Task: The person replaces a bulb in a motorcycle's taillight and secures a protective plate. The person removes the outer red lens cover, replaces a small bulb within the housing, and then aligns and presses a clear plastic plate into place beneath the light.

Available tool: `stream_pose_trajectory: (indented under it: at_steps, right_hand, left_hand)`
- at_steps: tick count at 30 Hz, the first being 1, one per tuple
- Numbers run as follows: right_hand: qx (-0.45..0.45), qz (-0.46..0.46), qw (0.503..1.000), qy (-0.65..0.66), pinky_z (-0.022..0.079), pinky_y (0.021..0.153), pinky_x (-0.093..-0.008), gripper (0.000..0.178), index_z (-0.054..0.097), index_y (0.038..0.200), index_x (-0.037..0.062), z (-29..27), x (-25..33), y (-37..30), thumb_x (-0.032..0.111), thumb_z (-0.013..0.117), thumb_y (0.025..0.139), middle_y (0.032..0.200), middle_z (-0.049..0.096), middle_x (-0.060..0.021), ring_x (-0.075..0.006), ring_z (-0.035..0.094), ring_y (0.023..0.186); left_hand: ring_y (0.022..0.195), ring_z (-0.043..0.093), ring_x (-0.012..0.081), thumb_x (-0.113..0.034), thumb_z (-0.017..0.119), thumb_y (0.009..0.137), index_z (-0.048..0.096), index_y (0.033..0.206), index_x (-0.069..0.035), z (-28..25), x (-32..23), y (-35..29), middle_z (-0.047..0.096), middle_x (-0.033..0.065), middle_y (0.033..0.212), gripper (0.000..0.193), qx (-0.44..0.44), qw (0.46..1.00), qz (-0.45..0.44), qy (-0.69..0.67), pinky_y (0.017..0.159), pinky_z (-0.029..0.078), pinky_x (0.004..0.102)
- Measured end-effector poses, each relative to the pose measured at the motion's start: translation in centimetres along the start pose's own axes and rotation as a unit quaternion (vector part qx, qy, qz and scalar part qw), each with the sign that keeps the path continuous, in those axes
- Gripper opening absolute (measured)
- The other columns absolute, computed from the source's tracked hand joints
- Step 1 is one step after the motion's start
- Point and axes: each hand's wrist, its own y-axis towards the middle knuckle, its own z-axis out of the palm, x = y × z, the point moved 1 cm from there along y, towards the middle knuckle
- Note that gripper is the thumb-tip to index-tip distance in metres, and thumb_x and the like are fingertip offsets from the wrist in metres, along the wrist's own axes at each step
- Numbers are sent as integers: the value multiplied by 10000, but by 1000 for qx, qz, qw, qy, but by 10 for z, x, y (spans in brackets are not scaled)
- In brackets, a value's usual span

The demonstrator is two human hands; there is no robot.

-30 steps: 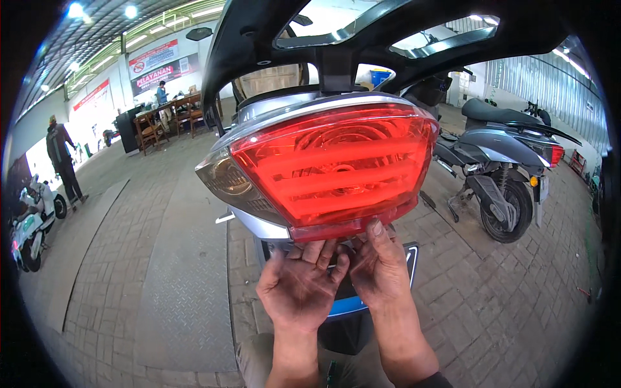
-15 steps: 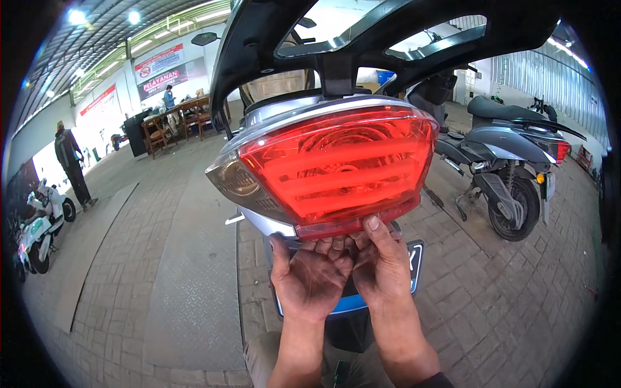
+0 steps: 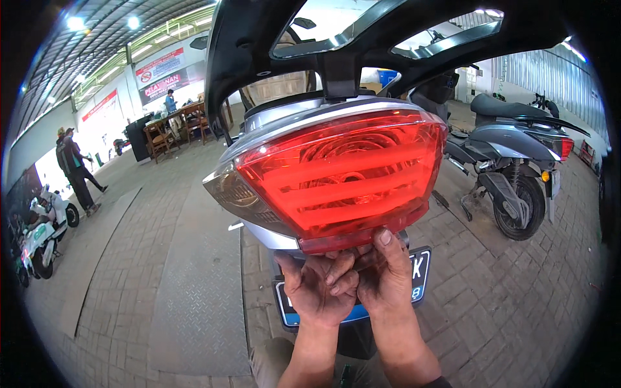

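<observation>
A large red tail light (image 3: 352, 178) on the rear of a scooter fills the middle, with a smoky turn-signal lens (image 3: 240, 202) at its left end. Below its lower edge, my left hand (image 3: 321, 292) is palm up; some fingers curl back over the palm and others go up under the light. What those fingertips touch is hidden. My right hand (image 3: 390, 275) pinches the light's bottom lip, thumb on the front and fingers tucked beneath. Behind both wrists hangs a black licence plate (image 3: 420, 278) with a blue strip.
Overhead spans the scooter's black rear rack (image 3: 339, 68). Another scooter (image 3: 517, 145) is parked at the right. A metal floor plate (image 3: 200, 297) lies at the left, with a white motorcycle (image 3: 48, 236) and a standing person (image 3: 74, 165) beyond. Wooden chairs (image 3: 158, 137) stand farther back.
Fingers of my left hand have curled in toward the palm. My right thumb stays on the light's lower lip. A second person now shows beside the standing one at the left.
</observation>
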Motion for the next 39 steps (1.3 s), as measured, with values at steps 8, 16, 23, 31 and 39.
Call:
stream_pose_trajectory:
  at_steps: [8,16,23,31,39]
  right_hand:
    - [15,19,998,60,562,582,-383,676,404,1229,-33,-26,-6,1,475,565,813,1025,579,-242,-331,632,720]
    - [-61,-38,984,163,536,702,-384,675,372,1292,56,-8,-11,2,489,560,810,1172,543,-153,-314,617,873]
    - [-16,-12,975,221,509,726,-484,667,329,1313,24,-30,-14,6,433,534,828,1241,481,-216,-420,557,953]
    - [-13,-30,979,201,401,962,-426,612,432,1256,27,-23,-2,5,336,609,758,1248,509,-117,-287,494,1136]
    - [-31,-71,984,162,413,940,-432,669,348,1306,25,-7,2,9,453,512,819,1275,468,-117,-290,491,1135]
  left_hand:
    - [806,463,182,-624,461,818,456,1182,57,8,5,-5,498,123,1061,772,-88,992,32,81,591,426,244]
    - [963,494,218,-624,441,826,408,1240,43,2,-6,-9,486,146,1183,786,-36,998,1,52,584,457,262]
    - [819,441,172,-652,469,794,340,1333,-47,-7,0,-2,470,126,1223,821,31,998,-26,49,582,423,259]
    - [799,405,152,-678,462,779,338,1353,-106,5,8,-1,473,39,1236,820,6,998,-15,59,621,392,266]
    - [1052,444,232,-613,461,813,333,1357,-107,21,9,-7,450,77,1301,753,-72,996,19,58,718,383,290]
